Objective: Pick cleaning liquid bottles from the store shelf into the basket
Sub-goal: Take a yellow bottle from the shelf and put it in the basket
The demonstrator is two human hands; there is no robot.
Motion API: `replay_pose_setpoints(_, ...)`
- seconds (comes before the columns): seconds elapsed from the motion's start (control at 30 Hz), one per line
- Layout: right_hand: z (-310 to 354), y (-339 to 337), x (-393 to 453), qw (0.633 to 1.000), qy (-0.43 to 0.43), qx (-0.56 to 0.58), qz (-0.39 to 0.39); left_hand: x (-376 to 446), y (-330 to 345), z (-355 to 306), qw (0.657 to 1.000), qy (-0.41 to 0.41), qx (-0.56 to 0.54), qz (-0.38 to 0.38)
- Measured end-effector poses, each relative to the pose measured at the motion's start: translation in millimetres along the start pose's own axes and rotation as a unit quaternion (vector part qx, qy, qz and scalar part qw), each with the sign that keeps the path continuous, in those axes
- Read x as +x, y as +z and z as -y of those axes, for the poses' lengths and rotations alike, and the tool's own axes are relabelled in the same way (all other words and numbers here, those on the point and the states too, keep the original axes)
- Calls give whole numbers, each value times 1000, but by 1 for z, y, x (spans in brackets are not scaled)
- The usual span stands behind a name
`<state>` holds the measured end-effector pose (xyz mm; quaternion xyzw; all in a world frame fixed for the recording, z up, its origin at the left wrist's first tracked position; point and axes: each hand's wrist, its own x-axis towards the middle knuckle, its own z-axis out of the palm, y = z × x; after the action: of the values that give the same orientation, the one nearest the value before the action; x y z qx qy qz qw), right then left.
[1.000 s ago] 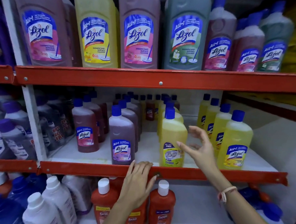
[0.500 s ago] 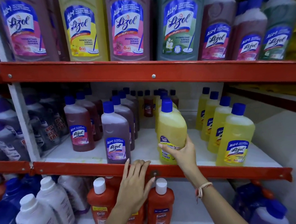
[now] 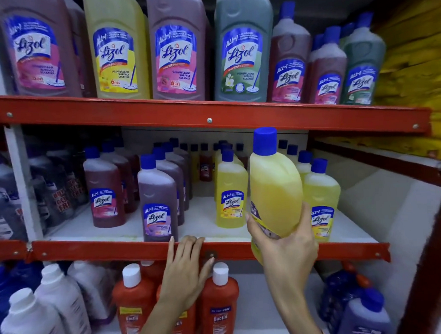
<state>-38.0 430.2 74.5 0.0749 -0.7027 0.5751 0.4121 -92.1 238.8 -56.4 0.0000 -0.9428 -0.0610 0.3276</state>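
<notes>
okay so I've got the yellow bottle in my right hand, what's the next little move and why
Probably draw the yellow bottle back toward you and down, clear of the red shelf edge. Your right hand already grips its lower half and it is lifted off the shelf, in front of the other yellow bottles. No basket is in view, so it is likely below or beside you.

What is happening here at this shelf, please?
A person is taking cleaning liquid from a store shelf. The right hand grips a yellow floor cleaner bottle with a blue cap, lifted off the middle shelf and held in front of it. The left hand rests flat on that shelf's red front edge. No basket is in view.
</notes>
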Motion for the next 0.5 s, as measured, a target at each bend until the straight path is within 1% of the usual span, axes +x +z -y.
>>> replay_pose_setpoints(0.07,1,-9,-1,1000,1,7,6,0,-2,-2,1000,-6,6,6)
replay_pose_setpoints(0.1,3,-15,1,999,10,35,21,0,-2,-2,1000,-7,7,10)
replay_pose_setpoints(0.17,3,-24,7,986,59,128,86,0,-2,-1,1000,-6,9,14)
replay_pose_setpoints(0.2,3,-28,11,969,98,185,132,0,-1,-1,1000,-5,9,14)
replay_pose_setpoints(0.23,4,-31,14,941,144,246,182,0,-1,0,1000,-4,9,16)
replay_pose_setpoints(0.3,4,-35,17,868,221,348,276,-1,-1,1,1000,2,11,22)
replay_pose_setpoints(0.33,3,-36,18,839,240,379,309,-1,0,2,1000,8,11,24)
replay_pose_setpoints(0.4,1,-37,20,805,251,406,352,-1,0,3,999,17,15,24)
replay_pose_setpoints(0.5,0,-39,23,775,236,434,394,-1,0,2,999,12,20,26)
